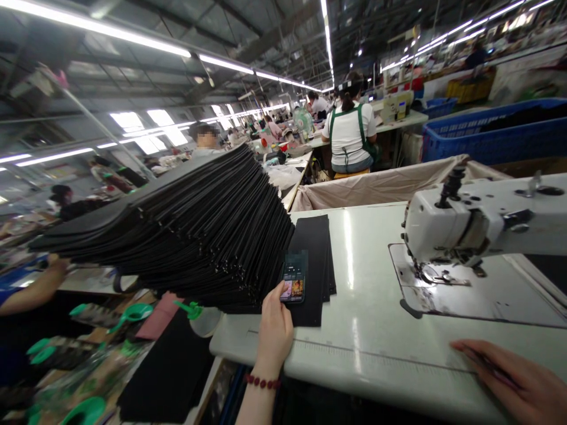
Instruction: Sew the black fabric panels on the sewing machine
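My left hand (275,319) reaches over the table edge, a fingertip on the lower left of a smartphone (294,282) with a lit screen. The phone rests on a few flat black panels (312,248), beside a tall, leaning stack of black panels (199,230). No grip around the phone shows; the other fingers look loosely bent. At the lower right, my right hand (514,378) rests on the table edge, fingers together around a slim dark object, mostly hidden. A white sewing machine (478,224) stands beyond this hand, apart from it.
A ruler strip (381,354) runs along the front of the pale table (367,283). Lower left are a plastic oil bottle (206,319), green thread cones (42,351) and more black panels (168,372). Another person's arm (38,286) is at left. A blue crate (496,133) stands behind.
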The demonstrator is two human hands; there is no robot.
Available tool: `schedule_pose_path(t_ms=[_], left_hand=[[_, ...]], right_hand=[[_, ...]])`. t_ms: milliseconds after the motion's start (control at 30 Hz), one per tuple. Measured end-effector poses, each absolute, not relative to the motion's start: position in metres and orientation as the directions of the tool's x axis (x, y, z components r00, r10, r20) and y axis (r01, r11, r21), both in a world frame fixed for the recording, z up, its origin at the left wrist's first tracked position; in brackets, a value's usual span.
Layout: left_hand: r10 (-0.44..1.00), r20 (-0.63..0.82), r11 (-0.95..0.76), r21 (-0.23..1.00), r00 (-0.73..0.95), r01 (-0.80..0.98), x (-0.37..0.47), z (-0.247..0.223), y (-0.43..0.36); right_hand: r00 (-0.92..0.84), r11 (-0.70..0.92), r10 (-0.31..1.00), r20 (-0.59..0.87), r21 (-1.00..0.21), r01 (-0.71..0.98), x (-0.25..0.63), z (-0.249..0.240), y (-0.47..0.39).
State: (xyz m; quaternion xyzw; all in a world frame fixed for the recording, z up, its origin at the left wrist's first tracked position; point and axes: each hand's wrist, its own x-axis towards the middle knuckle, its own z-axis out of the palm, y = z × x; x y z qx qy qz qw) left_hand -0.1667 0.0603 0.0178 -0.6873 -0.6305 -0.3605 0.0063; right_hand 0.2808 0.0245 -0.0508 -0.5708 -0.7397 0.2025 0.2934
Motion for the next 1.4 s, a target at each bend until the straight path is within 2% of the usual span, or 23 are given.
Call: schedule_pose_path(t_ms=[100,300,900,1033,1400], left_hand=[[0.864,0.502,-0.228,0.424,-0.018,0.877,-0.165,0.021,0.06],[0.906,0.421,-0.245,0.422,0.05,0.873,-0.162,0.026,0.065],[0.901,0.434,-0.231,0.46,0.01,0.857,-0.159,0.027,0.074],[0.895,0.447,-0.235,0.492,-0.012,0.838,-0.16,0.026,0.072],[0.879,0.476,-0.238,0.486,-0.026,0.841,-0.162,0.025,0.067]], right_hand=[[-0.282,0.296,0.952,0.12,-0.602,0.742,0.282,-0.054,0.025],[-0.315,0.325,0.942,0.118,-0.562,0.761,0.29,-0.067,0.025],[-0.322,0.357,0.933,0.161,-0.533,0.767,0.291,-0.067,0.026],[-0.315,0.344,0.937,0.149,-0.539,0.769,0.288,-0.061,0.025],[-0.299,0.318,0.945,0.128,-0.566,0.761,0.294,-0.063,0.032]])
